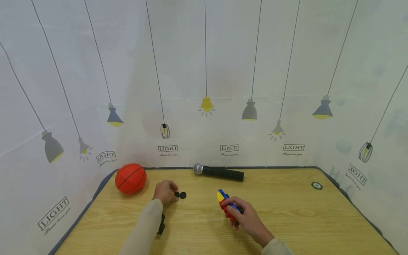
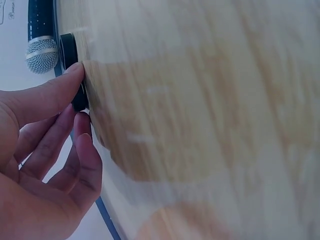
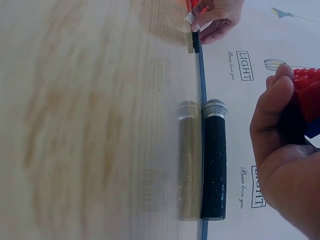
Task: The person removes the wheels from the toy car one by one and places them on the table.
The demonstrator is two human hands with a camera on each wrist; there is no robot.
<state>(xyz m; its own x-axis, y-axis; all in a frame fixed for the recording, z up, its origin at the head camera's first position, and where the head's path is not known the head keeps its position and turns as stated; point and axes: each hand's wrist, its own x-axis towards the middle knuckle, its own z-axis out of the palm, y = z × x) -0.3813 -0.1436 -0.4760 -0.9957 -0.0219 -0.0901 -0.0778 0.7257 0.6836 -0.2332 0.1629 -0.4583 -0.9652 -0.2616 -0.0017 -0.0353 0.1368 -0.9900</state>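
Fingers of the left hand pinch one black disc, right hand grips the brick toy; best lift straight, clear of the other disc.

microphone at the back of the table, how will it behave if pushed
The microphone may roll, its handle being a round tube, perhaps curving, since its mesh head is wider. It's probably stiff: the handle looks straight.
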